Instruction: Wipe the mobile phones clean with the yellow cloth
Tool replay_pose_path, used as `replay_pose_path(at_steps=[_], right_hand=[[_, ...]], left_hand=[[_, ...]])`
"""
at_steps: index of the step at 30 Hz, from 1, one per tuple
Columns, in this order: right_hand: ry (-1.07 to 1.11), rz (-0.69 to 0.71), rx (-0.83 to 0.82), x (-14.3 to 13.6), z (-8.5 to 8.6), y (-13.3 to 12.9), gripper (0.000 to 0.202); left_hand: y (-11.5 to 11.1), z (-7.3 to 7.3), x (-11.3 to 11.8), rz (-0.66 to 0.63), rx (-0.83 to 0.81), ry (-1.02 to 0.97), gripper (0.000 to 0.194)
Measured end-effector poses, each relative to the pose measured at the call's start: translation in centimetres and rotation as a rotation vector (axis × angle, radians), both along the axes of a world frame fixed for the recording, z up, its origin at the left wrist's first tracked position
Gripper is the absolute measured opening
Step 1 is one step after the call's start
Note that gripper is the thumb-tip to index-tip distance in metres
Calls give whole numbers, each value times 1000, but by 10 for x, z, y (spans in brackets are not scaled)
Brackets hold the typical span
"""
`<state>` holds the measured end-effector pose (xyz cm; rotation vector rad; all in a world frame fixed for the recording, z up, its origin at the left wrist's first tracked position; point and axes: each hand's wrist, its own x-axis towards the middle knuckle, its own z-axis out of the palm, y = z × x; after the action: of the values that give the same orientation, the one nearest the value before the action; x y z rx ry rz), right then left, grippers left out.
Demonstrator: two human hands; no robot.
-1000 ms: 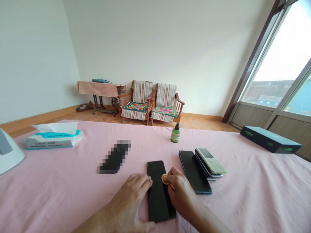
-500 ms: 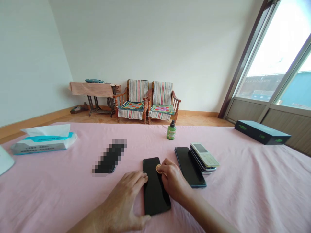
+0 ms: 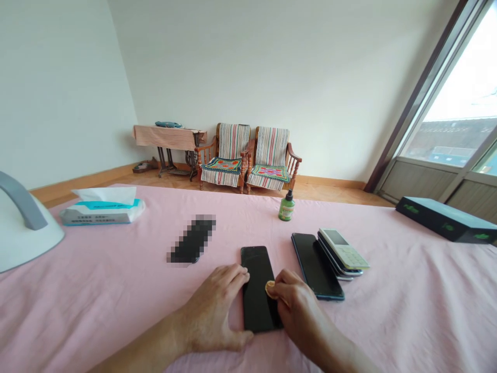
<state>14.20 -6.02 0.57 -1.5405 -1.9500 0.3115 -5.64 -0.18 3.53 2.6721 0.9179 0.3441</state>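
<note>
A black smartphone (image 3: 257, 290) lies screen up on the pink cloth, straight in front of me. My left hand (image 3: 217, 305) steadies it, fingertips on its left edge and thumb by its lower left corner. Between the fingertips of my right hand (image 3: 297, 300) is a small round yellowish pad (image 3: 269, 289), pressed against the right side of the screen. The pad is mostly covered by my fingers, so its material is unclear. To the right lies another dark smartphone (image 3: 318, 269), beside a stack of phones topped by a white keypad phone (image 3: 345, 248).
A pixelated dark phone-like object (image 3: 190, 241) lies at left. Farther back stand a tissue pack (image 3: 103, 212) and a green pump bottle (image 3: 286, 208). A black box (image 3: 446, 220) sits far right; a white object with a grey handle (image 3: 23, 228) is at the left edge.
My right hand has slid the pad down along the screen toward me. The left hand keeps its place on the phone. The view has turned left, bringing the grey-handled object further in.
</note>
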Motion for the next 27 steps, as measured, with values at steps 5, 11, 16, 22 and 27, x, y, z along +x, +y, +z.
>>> replay_pose_path(at_steps=[5,11,16,22,27], right_hand=[[-95,-14,1,-1,10,37,28],[-98,-52,78,-11,4,79,30],[24,83,111,-14,-7,81,29],[19,9,167,-4,-6,89,31],[55,81,119,-10,-8,83,27]], left_hand=[[2,-6,-1,-11,0,-53,82],[4,-7,-2,4,-28,-66,84],[4,-1,1,14,-57,-44,83],[6,-2,-2,-5,-78,-47,86],[4,-2,-1,12,-104,-52,81]])
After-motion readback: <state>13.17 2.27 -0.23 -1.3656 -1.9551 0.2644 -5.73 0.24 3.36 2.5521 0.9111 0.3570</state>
